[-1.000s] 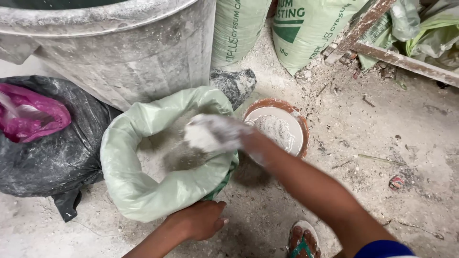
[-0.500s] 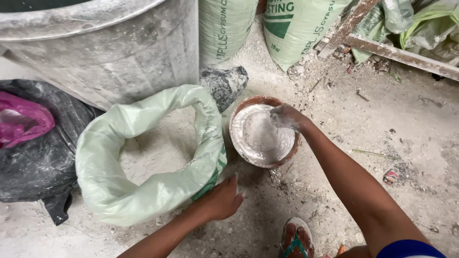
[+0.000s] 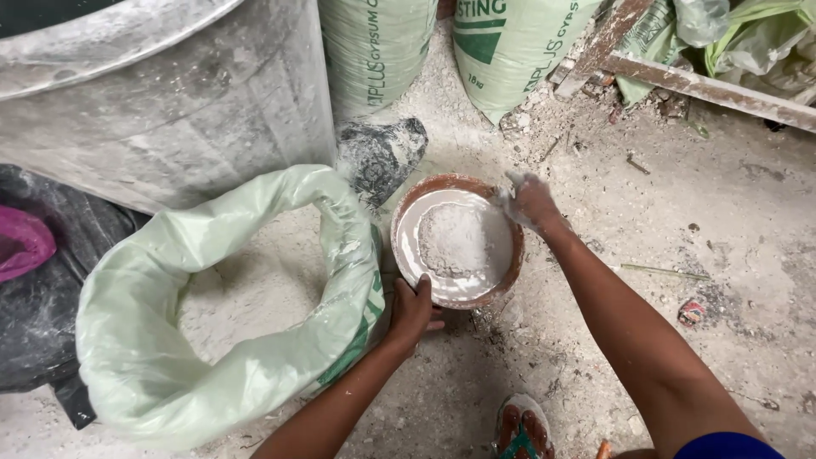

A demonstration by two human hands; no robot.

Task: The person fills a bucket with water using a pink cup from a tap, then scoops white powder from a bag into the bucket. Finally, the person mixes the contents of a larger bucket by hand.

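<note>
A round brown bowl (image 3: 457,240) of white powder sits upright, mouth up; the left hand (image 3: 413,309) grips its near rim, the dusty right hand (image 3: 529,201) rests loosely closed at the far rim

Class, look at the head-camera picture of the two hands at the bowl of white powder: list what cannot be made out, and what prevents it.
Head view:
- Big grey drum: top cut off by the picture's edge.
- Open green sack: depth of powder hidden by its folded rim.
- Right hand: fingers powder-coated; whether they hold anything is unclear.
- Left hand: palm hidden against the bowl rim.
- Sandalled foot: cut off below.
</note>
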